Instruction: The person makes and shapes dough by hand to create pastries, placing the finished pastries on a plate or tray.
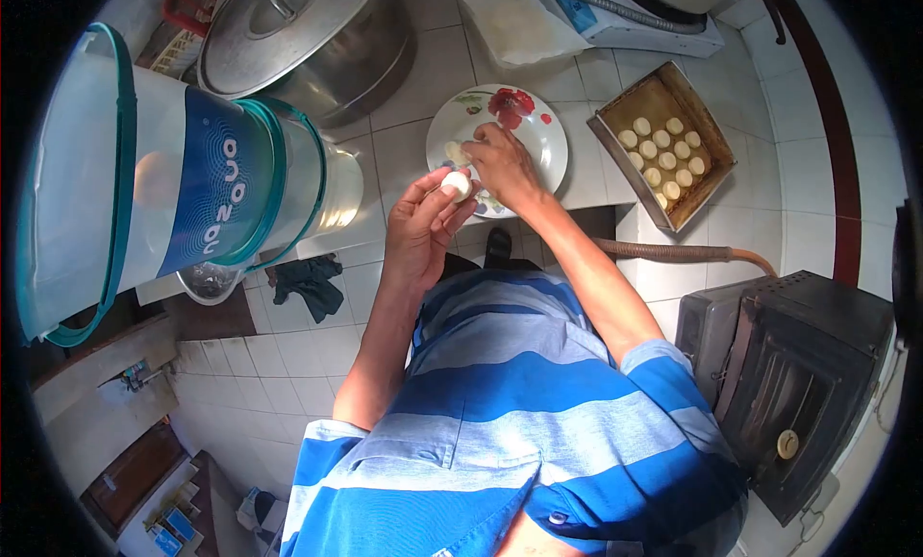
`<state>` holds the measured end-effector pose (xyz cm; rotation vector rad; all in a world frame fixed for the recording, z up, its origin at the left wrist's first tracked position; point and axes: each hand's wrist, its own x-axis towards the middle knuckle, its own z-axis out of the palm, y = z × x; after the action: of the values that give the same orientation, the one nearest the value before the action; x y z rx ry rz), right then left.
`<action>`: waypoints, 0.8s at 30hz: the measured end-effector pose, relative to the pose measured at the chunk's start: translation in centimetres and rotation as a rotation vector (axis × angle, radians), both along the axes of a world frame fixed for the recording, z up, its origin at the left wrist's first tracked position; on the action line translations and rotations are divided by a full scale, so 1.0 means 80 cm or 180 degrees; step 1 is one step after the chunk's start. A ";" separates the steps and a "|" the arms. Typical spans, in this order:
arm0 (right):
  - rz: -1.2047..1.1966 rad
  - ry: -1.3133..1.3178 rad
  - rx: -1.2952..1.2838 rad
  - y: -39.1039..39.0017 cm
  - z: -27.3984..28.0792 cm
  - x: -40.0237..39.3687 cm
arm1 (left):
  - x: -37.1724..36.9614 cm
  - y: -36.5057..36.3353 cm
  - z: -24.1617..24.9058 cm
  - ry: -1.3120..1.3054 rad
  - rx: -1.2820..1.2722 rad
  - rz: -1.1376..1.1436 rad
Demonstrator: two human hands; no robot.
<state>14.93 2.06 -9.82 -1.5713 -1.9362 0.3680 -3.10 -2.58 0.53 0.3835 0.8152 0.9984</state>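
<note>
My left hand (pixel 421 221) holds a small, round, pale dough piece (pixel 457 185) between thumb and fingers, at the near left rim of a white plate (pixel 540 163) with red flowers. Over the plate, my right hand (pixel 502 170) has its fingertips pinched at a pale, soft-looking bit of dough (pixel 456 153). Part of that bit is hidden by the fingers. To the right stands a square metal baking tin (pixel 612 158) with several round dough pieces (pixel 667 161) set in rows.
A large lidded metal pot (pixel 370 76) stands at the back left. Closer on the left is a clear plastic tub (pixel 144 163) with teal rims. A white gas stove (pixel 654 43) is at the back right, a dark oven (pixel 803 384) at the lower right.
</note>
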 end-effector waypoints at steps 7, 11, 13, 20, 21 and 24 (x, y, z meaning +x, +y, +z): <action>0.0404 0.1624 -0.0087 -0.059 0.105 0.037 | 0.020 0.014 -0.003 0.0093 0.0134 0.0046; 0.0394 0.1364 0.0210 -0.076 0.134 0.042 | 0.041 0.018 0.005 0.0112 0.0234 -0.0163; 0.0259 0.1386 0.0241 -0.077 0.131 0.048 | 0.051 0.018 0.006 0.0166 0.0451 -0.0416; 0.0081 0.1342 0.0684 -0.087 0.161 0.076 | 0.068 0.025 0.020 -0.0208 0.0237 -0.0722; 0.0065 0.1345 0.0679 -0.089 0.162 0.083 | 0.071 0.024 0.018 -0.0236 0.0206 -0.0718; 0.0099 0.0830 0.0650 -0.095 0.167 0.097 | 0.079 0.022 0.013 -0.0295 0.0230 -0.0778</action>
<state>22.68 -5.52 3.52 -1.2954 -1.7397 0.3568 3.21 -0.80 1.55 0.4832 0.6328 0.8127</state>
